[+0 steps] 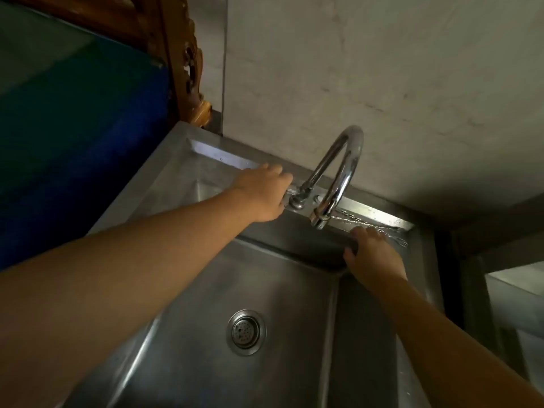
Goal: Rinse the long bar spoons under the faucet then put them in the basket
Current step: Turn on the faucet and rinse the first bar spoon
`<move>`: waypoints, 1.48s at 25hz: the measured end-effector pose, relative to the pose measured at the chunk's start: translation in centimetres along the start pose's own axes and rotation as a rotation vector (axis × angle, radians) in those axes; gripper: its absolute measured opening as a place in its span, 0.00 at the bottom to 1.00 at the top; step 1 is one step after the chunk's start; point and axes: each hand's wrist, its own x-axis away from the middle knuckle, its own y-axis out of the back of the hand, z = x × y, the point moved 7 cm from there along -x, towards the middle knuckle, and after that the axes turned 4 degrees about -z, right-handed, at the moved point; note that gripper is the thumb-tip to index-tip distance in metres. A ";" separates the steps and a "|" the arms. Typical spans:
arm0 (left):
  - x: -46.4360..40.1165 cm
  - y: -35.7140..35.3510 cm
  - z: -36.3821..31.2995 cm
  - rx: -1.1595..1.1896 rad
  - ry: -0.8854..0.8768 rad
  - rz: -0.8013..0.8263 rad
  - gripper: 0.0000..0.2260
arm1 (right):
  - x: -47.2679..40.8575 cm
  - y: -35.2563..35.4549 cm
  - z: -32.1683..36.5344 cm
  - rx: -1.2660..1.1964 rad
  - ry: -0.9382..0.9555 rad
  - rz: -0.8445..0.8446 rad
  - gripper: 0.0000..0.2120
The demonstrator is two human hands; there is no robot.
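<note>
A chrome gooseneck faucet (341, 166) arches over a steel sink (206, 363); no water runs from its spout. My left hand (262, 194) is closed around the faucet handle at the base, on its left side. Long twisted bar spoons (357, 220) lie along the back ledge of the sink, right of the spout, with forked ends pointing right. My right hand (374, 257) rests on the ledge over the spoons, fingers on them and thumb curled over the basin's inner edge. Whether the fingers grip a spoon is hidden. No basket is in view.
The drain strainer (246, 331) sits in the middle of the basin. A grey wall (382, 83) rises right behind the faucet. A blue panel (73, 142) and carved wood (191, 69) stand to the left. A dark gap and lower surface lie right of the sink.
</note>
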 end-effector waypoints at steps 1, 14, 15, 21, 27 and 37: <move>-0.6 -0.5 -0.3 -0.020 -0.018 0.023 0.21 | -0.5 -0.5 -0.3 -0.001 -0.011 -0.002 0.21; -1.4 -2.7 -0.5 -0.034 -0.093 -0.096 0.20 | -1.7 -5.3 -1.8 0.041 -0.018 -0.089 0.33; -1.3 -2.7 -0.5 -0.030 -0.092 -0.094 0.20 | -1.6 -5.5 -1.7 0.034 -0.024 -0.089 0.34; -1.4 -2.7 -0.4 -0.026 -0.084 -0.062 0.21 | -1.7 -5.1 -1.5 0.028 -0.039 -0.067 0.34; -1.7 -2.7 -0.3 0.028 -0.047 0.001 0.19 | -1.8 -4.8 -1.5 0.034 -0.042 -0.044 0.33; -2.2 -2.7 -0.4 0.093 0.000 0.115 0.17 | -2.2 -4.7 -1.6 0.008 -0.052 0.001 0.31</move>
